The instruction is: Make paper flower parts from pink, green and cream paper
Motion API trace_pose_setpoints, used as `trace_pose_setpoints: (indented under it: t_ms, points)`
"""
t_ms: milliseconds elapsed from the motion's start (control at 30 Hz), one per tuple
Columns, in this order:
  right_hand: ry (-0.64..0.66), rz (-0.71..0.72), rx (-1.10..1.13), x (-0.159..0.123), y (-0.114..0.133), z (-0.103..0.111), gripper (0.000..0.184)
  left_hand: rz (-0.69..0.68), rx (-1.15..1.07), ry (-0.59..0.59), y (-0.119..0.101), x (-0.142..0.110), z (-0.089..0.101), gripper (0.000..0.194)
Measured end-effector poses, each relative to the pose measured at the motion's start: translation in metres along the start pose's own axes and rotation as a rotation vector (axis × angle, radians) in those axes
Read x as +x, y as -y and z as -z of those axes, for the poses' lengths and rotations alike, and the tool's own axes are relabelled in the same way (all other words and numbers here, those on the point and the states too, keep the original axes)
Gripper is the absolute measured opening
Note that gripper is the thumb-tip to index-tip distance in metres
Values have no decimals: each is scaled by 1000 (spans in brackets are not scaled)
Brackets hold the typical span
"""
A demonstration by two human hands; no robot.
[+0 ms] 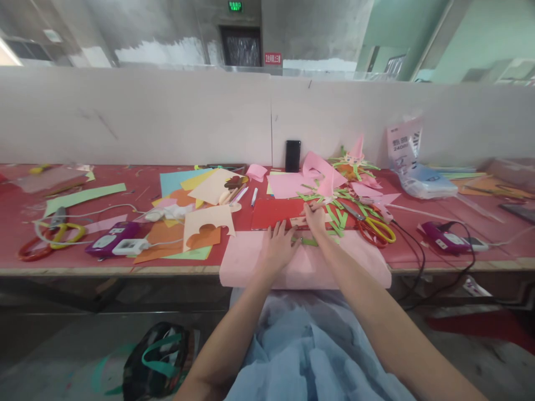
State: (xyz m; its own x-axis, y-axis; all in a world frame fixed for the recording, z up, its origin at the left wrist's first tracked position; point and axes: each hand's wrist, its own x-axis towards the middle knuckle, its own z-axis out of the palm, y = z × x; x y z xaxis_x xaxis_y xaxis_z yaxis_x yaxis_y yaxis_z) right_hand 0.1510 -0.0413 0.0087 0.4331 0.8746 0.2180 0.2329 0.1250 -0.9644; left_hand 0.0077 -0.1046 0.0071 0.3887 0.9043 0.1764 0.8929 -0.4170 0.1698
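My left hand (281,245) lies flat with fingers spread, its fingertips at the lower edge of a red sheet (267,211). My right hand (315,218) is closed in a pinch over the right part of that sheet; whatever its fingers grip is hidden. Under the right hand a cream paper strip (298,221) lies across the red sheet. A green strip (309,242) sits between my wrists on a large pink sheet (242,259), which hangs over the table's front edge. Just right of my right hand are green paper strips (340,217) and scissors with red and yellow handles (378,228).
Coloured paper offcuts (204,223) and a white marker (254,196) lie to the left. A phone (293,156) leans on the white partition (167,117). Purple devices with cables (113,239) stand at both sides. A plastic packet (418,167) is at back right.
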Motion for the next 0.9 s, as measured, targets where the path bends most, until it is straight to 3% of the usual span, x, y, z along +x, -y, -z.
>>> trace_pose_setpoints:
  t_ms: [200,367,900]
  points:
    - [147,38,168,-6,7,0,37,-10,-4,-12,0,-1,1,47]
    - [316,35,64,-6,6,-3,41,-7,4,-4,0,-1,2,47]
    - [310,48,58,-8,10,-4,44,0,20,-1,-1,0,3,44]
